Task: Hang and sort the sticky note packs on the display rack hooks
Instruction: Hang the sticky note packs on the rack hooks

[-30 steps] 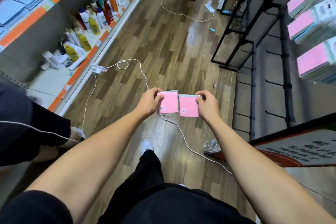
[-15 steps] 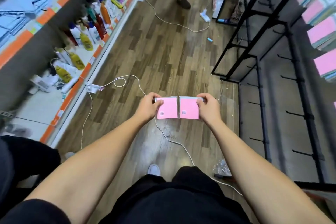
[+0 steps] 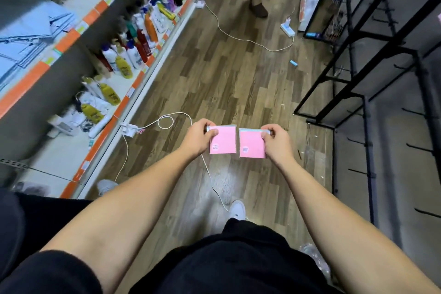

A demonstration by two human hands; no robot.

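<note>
Sticky note packs: two pink, held side by side over wood floor (image 3: 214,79), narrow gap between
Left pack (image 3: 223,140) pinched at upper left corner by left hand (image 3: 199,136), thumb on front
Right pack (image 3: 252,143) pinched at upper right corner by right hand (image 3: 278,142)
Black display rack (image 3: 365,112) at right, its hooks (image 3: 416,148) bare, well apart from packs
White cable (image 3: 167,122) on floor beneath

Both arms outstretched; left hand (image 3: 199,137), right hand (image 3: 276,142) each pinching.
</note>
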